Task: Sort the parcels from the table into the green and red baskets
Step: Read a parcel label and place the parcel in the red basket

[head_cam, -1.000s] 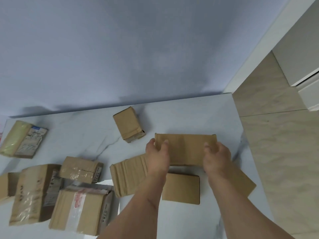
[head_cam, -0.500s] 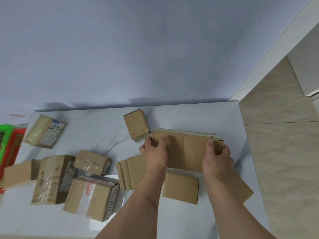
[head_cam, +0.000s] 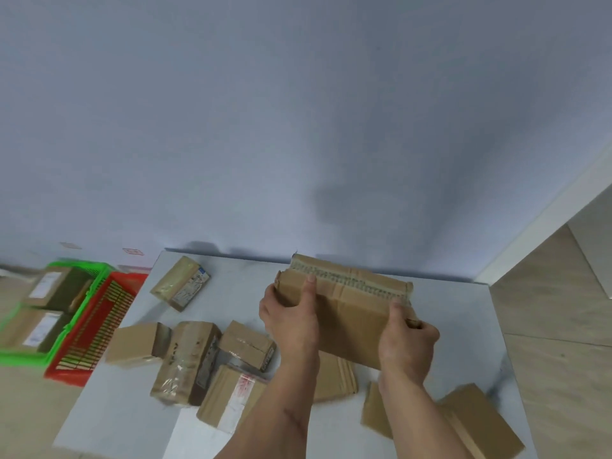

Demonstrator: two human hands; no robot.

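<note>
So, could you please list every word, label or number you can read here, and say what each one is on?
Nothing is legible.
White label on the yellowish parcel: blurred print.
White labels on the two parcels in the green basket: too blurred.
Red marking on the white-taped parcel: unreadable.
Dark marks on the tall taped parcel: unreadable.
Printed tape on the held parcel: too small.

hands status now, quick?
Left hand: grips the long brown cardboard parcel.
Right hand: grips the same parcel's other end.

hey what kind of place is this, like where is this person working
Probably a makeshift parcel-sorting spot in a plain room: taped cardboard parcels crowd a white table, with a green basket and red basket on the floor beside it.
</note>
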